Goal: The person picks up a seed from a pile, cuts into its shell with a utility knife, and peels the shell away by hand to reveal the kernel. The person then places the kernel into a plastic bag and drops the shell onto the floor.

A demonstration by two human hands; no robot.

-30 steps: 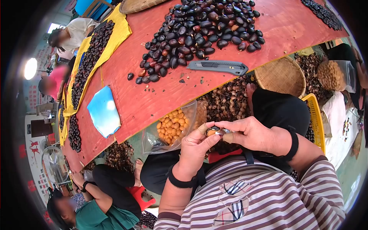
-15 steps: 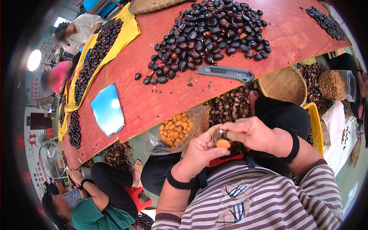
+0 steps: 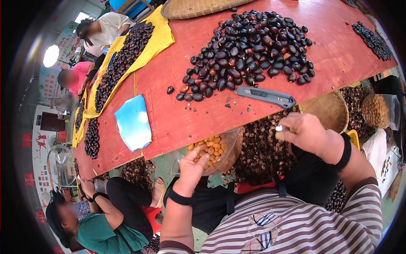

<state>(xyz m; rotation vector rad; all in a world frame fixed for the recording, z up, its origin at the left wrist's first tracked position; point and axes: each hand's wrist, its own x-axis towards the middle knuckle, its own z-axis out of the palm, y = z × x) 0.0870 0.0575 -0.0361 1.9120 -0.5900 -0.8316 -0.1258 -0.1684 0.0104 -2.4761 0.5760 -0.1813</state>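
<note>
My left hand (image 3: 192, 164) reaches over the clear plastic bag (image 3: 229, 148) of peeled yellow-orange kernels (image 3: 215, 147) just below the table's edge. Its thumb and forefinger point down at the kernels, spread a little apart. Out to the right, my right hand (image 3: 306, 132) is raised beside the table edge with its fingers curled in. A small white piece (image 3: 278, 128) shows at its fingertips; what else it grips I cannot tell. Underneath lies a heap of broken brown shells (image 3: 264, 152). On the red table, a grey utility knife (image 3: 266, 96) rests near the edge, blade end to the left.
A large pile of dark glossy nuts (image 3: 253, 51) covers the red table's (image 3: 169, 118) middle. A blue-white folded packet (image 3: 133, 122) lies left, near yellow sheeting (image 3: 163, 31) with more nuts. A wicker basket (image 3: 325, 111) sits below the edge. A person in green (image 3: 105, 220) sits at left.
My hands have parted from around a yellow-orange kernel. The left went to the bag of kernels; the right moved up and to the right. The whole view has shifted slightly.
</note>
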